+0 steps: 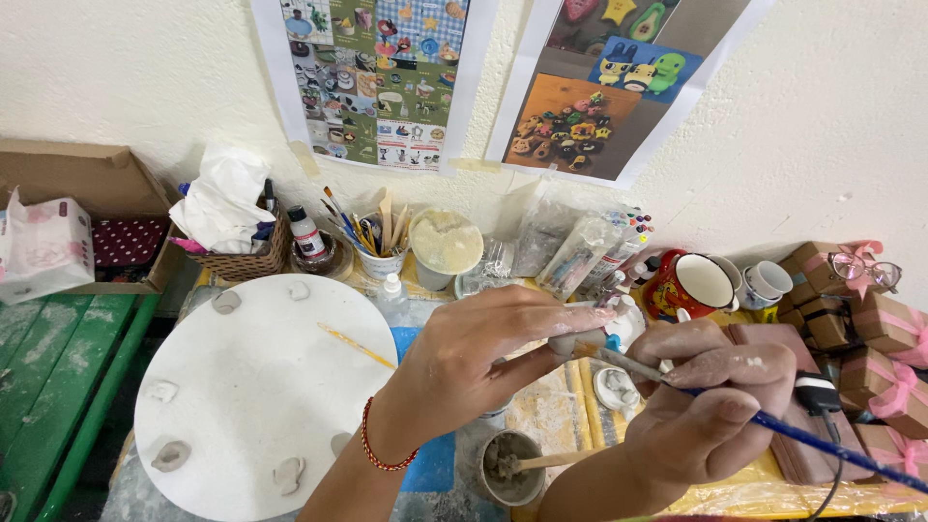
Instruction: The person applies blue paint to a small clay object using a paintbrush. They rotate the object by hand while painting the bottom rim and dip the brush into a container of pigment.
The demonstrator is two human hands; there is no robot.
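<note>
My left hand [483, 353], with a red bead bracelet on the wrist, pinches a small pale clay piece [572, 340] between thumb and fingertips. My right hand [710, 396] grips a blue-handled brush [822, 443] whose tip touches that clay piece. Both hands are smeared with grey clay. Below them stands a small cup of grey slip [509, 469] with a wooden stick in it. Another small clay shape [615, 387] lies on the table just under the brush.
A round white board [261, 387] at the left carries several small clay pieces and a thin stick. Behind stand a brush cup [379, 261], a lidded tub [445, 246], a basket [242, 259], a red mug [688, 283] and gift boxes [875, 358]. A tissue pack [43, 246] sits far left.
</note>
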